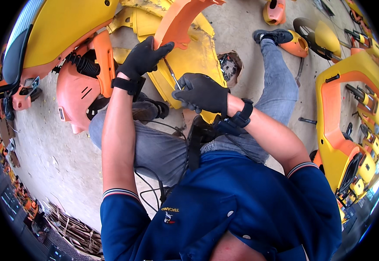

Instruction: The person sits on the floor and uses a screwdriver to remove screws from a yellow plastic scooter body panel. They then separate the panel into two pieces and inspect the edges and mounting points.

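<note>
My left hand [140, 61], in a black glove, is closed on the lower end of a curved orange plastic panel [177, 19]. My right hand [203, 92], also gloved, grips a screwdriver [172, 75]; its thin metal shaft points up and left toward the panel, with the handle mostly hidden in the fist. Whether the tip touches the panel I cannot tell. Under both hands, worn yellow plastic panels [202, 56] lie stacked on the floor between my legs.
A yellow and orange scooter body [70, 26] with a black shock absorber [84, 64] stands at left. To the right is a large yellow and orange frame [328, 100]. A torn box of small parts [230, 67] and an orange shell [297, 45] lie on the concrete floor.
</note>
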A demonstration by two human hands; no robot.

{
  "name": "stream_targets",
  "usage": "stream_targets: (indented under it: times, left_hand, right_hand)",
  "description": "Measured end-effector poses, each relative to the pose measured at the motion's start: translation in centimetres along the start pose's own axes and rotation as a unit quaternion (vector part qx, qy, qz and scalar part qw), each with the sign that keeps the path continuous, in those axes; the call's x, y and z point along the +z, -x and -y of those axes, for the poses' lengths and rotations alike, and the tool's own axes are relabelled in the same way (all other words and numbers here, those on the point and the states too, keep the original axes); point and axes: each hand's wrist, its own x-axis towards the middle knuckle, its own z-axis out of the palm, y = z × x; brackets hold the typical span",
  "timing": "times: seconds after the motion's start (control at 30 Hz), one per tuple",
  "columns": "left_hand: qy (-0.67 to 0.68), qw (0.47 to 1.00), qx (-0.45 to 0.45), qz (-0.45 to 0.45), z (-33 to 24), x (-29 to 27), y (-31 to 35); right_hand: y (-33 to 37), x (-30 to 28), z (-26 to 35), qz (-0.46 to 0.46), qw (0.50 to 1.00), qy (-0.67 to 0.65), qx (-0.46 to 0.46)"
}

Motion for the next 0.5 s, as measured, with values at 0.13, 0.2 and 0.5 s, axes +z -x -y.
stream_targets:
  times: [0.13, 0.2, 0.5]
  left_hand:
    - [-0.001, 1.0, -0.008, 0.004, 0.1, -0.1, -0.1]
    - [0.004, 1.0, -0.002, 0.007, 0.1, -0.1, -0.1]
    - [0.002, 1.0, -0.016, 0.01, 0.0, 0.0, -0.1]
  right_hand:
    - [0.0, 0.0, -0.6, 0.014, 0.997, -0.076, 0.009]
    - [0.1, -0.2, -1.3, 0.05, 0.964, -0.26, -0.002]
    - [0.4, -0.4, 0.1, 0.059, 0.975, -0.211, 0.036]
